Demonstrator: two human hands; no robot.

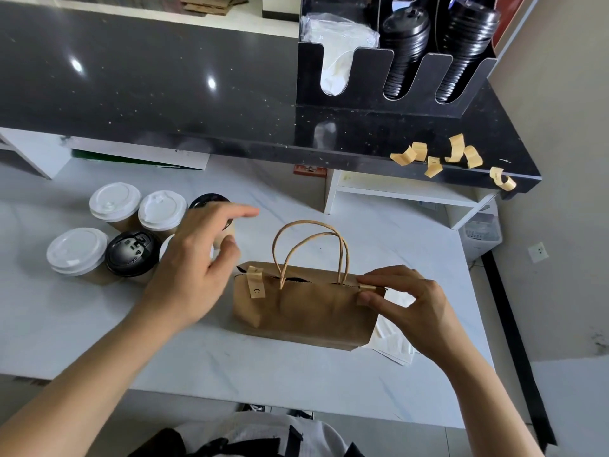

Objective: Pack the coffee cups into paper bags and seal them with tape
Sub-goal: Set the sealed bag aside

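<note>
Brown paper bag (306,308) mid-counter, handles up, one tape strip (254,281) over its left top edge, another (366,288) pinched onto the right corner by the right hand (408,308). Left hand (197,258) hovering loose-fingered and empty, partly hiding lidded coffee cups (115,232) clustered at left. Spare tape pieces (451,156) stuck along the black ledge (164,77) behind; white paper (392,344) under the bag's right end, counter edge (263,404) just below.

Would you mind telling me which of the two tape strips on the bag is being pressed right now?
The right-end tape strip, pinched by the right hand; the left-end strip sits untouched.
</note>
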